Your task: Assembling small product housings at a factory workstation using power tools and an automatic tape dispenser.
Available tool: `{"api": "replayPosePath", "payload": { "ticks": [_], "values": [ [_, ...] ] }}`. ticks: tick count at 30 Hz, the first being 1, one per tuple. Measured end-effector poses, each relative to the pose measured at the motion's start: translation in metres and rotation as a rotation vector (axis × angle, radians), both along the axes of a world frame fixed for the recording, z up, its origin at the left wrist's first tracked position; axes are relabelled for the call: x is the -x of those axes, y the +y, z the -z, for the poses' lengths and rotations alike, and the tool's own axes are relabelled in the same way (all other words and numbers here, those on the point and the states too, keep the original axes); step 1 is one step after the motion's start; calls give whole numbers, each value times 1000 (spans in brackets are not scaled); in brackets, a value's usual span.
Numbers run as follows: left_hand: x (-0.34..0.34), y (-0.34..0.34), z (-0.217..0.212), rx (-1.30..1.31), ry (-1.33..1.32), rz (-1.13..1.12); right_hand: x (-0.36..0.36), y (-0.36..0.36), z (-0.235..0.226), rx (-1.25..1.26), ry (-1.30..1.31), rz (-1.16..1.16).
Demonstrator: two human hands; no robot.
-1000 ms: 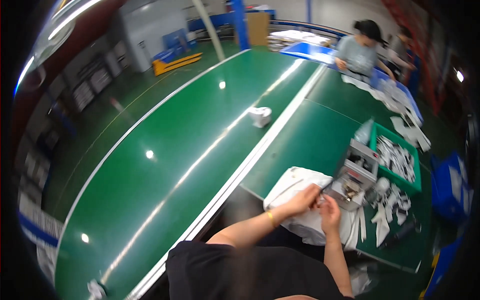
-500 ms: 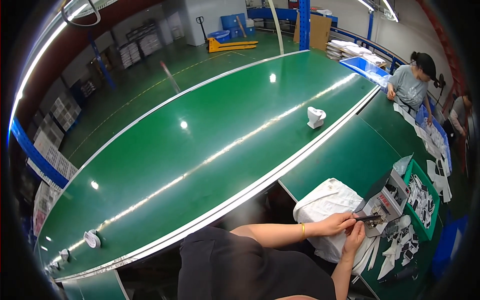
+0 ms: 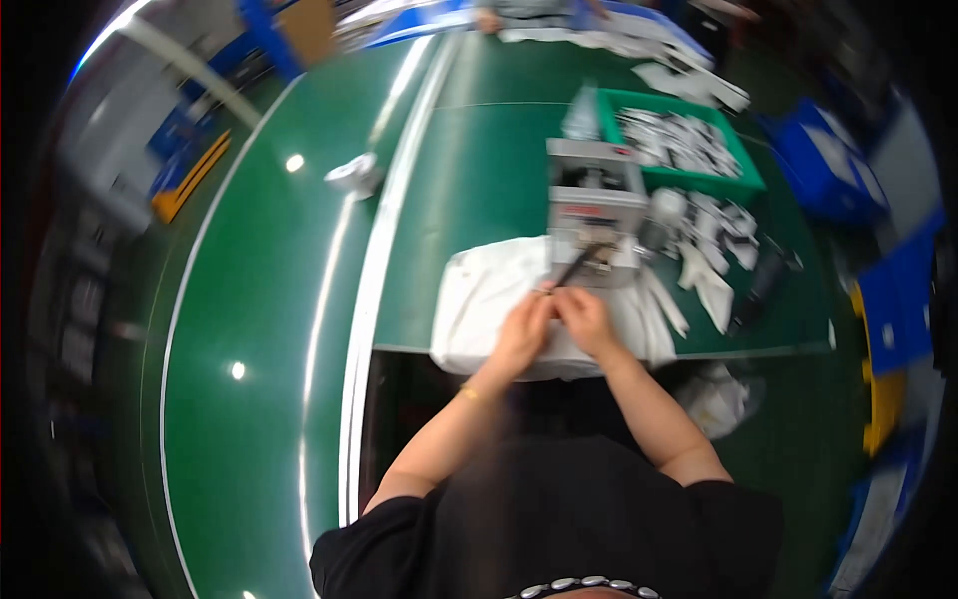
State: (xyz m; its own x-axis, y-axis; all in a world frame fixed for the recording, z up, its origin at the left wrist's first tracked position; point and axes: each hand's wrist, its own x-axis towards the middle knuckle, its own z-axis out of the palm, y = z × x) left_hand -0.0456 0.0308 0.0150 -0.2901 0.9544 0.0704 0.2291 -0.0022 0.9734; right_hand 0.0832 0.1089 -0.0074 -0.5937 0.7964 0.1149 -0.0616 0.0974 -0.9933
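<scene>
My left hand (image 3: 526, 327) is closed, its fingertips pinching the near end of a thin dark strip (image 3: 573, 268). My right hand (image 3: 586, 317) meets it there, fingers closed on the same end; motion blur softens the detail. The strip slants up to the right, in front of a small grey bench machine (image 3: 597, 213) with metal parts at its front. Beneath my hands a white cloth (image 3: 479, 299) covers the table edge. A clear jar (image 3: 657, 236) stands right of the machine.
A green crate (image 3: 753, 186) holds many small black and white parts, with more loose beside it. White fabric (image 3: 707, 285) and a dark elongated tool (image 3: 763, 287) lie at right. Left runs a long green belt (image 3: 269, 329) with a white item (image 3: 354, 176). Another person (image 3: 534, 12) stands beyond.
My view has swung right, so the machine and crate now lie straight ahead. Both hands remain together at the dark strip, which now points away from me.
</scene>
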Motion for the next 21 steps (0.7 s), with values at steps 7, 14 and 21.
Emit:
{"api": "replayPosePath", "payload": {
  "ticks": [7, 14, 21],
  "values": [
    [-18, 0, 17, -91, -75, 100, -15, 2, -2, -341, 92, 145],
    [-21, -10, 7, -21, 2, 139, -68, -8, -34, 58, 198, 295],
    [-24, -1, 17, -330, 444, 87, -108, 29, -36, -309, -331, 700]
  ]
}}
